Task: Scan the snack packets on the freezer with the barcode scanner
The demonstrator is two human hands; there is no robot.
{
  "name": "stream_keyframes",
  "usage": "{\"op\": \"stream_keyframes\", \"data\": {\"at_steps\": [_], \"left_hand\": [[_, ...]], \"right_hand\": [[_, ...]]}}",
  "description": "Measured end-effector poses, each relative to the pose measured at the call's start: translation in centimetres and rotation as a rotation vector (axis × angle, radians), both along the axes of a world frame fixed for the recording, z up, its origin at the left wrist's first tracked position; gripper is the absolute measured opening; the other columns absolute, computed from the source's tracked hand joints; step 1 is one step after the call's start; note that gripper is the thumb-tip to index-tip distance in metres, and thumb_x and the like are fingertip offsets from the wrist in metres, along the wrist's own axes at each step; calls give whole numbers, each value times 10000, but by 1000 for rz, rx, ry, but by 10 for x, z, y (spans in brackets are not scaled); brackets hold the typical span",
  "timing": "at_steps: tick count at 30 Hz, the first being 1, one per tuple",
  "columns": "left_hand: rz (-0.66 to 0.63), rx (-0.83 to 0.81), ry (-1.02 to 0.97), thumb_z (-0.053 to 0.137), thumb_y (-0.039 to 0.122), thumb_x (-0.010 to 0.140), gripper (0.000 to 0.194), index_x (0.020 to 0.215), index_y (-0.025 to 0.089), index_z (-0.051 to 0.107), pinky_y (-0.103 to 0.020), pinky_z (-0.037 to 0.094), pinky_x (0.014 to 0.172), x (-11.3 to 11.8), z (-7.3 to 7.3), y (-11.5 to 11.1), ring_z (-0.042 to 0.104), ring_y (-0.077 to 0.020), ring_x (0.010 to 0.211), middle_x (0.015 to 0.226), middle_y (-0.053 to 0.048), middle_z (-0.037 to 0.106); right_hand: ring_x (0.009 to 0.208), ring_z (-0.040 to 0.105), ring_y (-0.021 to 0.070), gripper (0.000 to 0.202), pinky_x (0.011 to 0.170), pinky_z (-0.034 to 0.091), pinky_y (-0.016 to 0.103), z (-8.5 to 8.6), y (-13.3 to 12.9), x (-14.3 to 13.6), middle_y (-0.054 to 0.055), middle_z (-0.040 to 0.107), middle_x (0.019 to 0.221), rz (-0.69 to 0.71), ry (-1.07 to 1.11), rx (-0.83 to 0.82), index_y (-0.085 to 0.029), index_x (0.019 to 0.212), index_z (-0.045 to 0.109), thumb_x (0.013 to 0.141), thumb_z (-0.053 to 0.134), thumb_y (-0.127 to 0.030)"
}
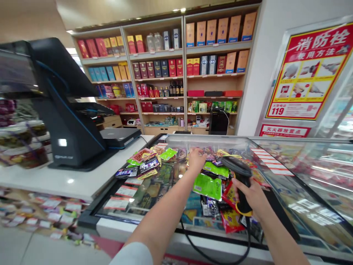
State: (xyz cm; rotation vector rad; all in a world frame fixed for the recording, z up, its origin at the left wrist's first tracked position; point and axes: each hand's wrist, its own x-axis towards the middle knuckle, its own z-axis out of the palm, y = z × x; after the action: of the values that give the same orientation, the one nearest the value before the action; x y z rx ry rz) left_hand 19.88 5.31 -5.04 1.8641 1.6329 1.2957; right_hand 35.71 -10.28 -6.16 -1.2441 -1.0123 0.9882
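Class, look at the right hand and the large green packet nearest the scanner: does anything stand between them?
Yes: a red packet lies between the right hand and the green packet. It looks low, so probably a slight hindrance from above. The scanner fills that hand, likely the bigger obstacle to grasping.

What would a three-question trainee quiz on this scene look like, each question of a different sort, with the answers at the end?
1. Multiple choice. What does the right hand hold?
A) a bottle
B) a barcode scanner
C) a shopping basket

2. True or false. The left hand reaches in among the loose packets on the glass top.

3. Fill in the blank. The large number printed near the bottom of the red-and-yellow poster is ___.

Key: 1 B; 2 true; 3 119.
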Motion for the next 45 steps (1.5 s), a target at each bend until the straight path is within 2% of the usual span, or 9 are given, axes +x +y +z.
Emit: {"op": "stream_keyframes", "data": {"at_steps": [5, 9, 14, 19, 25, 31, 36, 40, 45], "left_hand": [[164, 42, 90, 672, 207, 721, 171, 886, 166, 659, -338, 433, 920, -95, 4, 6, 592, -233, 1038, 1043, -106, 631], [388, -93, 285, 663, 255, 729, 281, 994, 165, 648, -376, 431, 920, -177, 4, 4, 578, -290, 1106, 1126, -145, 631], [519, -288, 422, 657, 358, 720, 402, 1081, 184, 626, -441, 450, 871, -232, -1, -7, 570, -352, 1116, 1194, -189, 618], [571, -376, 488, 707, 363, 654, 460, 1081, 199, 652, -535, 405, 894, -243, -8, -9, 541, -406, 1125, 1205, -213, 615], [451, -357, 498, 756, 356, 594, 508, 1091, 277, 684, -524, 386, 881, -244, -11, -8, 556, -405, 1103, 1165, -178, 652], [297, -295, 436, 735, 336, 592, 223, 787, 233, 698, -395, 423, 812, -239, -10, -9, 645, -318, 900, 854, -112, 714], [226, -153, -259, 697, 269, 561, 180, 689, 200, 589, -316, 465, 675, -233, -16, 0, 629, -227, 723, 691, -37, 657], [89, -291, -966, 657, 183, 527, 269, 780, 189, 563, -274, 466, 574, -219, -19, 3, 591, -152, 580, 664, 11, 639], [120, -286, -1079, 692, 148, 511, 287, 770, 171, 571, -224, 431, 501, -203, -19, -1, 559, -112, 522, 647, 15, 629]], "right_hand": [[387, 472, 131, 385, 421, 408, 281, 0, 10, -28, -28, 516, 441, 86, -84, 39, -206, 569, 514, 678, 732, -504], [383, 471, 121, 377, 417, 413, 269, 6, 19, -57, -34, 518, 440, 132, -95, 63, -201, 583, 515, 657, 745, -490], [387, 470, 116, 376, 400, 413, 259, 13, 30, -91, -53, 517, 464, 202, -48, 46, -203, 661, 521, 633, 751, -498], [375, 467, 102, 414, 387, 406, 250, 19, 40, -114, -63, 513, 470, 292, -73, 13, -207, 655, 490, 594, 745, -528], [373, 488, 107, 364, 396, 413, 247, 18, 48, -130, -67, 526, 471, 315, -159, 16, -210, 690, 487, 641, 718, -488], [362, 480, 100, 377, 381, 410, 232, -4, 56, -130, -76, 521, 461, 286, -147, -21, -210, 702, 479, 648, 702, -510], [357, 466, 96, 368, 381, 411, 234, -7, 57, -125, -68, 527, 453, 295, -123, -18, -199, 708, 501, 641, 708, -496], [351, 461, 96, 371, 378, 409, 237, -3, 54, -123, -70, 526, 454, 287, -129, -30, -198, 717, 505, 631, 716, -490], [369, 483, 112, 347, 398, 423, 253, -4, 52, -122, -70, 533, 466, 291, -157, -9, -214, 711, 489, 655, 706, -478]]}}
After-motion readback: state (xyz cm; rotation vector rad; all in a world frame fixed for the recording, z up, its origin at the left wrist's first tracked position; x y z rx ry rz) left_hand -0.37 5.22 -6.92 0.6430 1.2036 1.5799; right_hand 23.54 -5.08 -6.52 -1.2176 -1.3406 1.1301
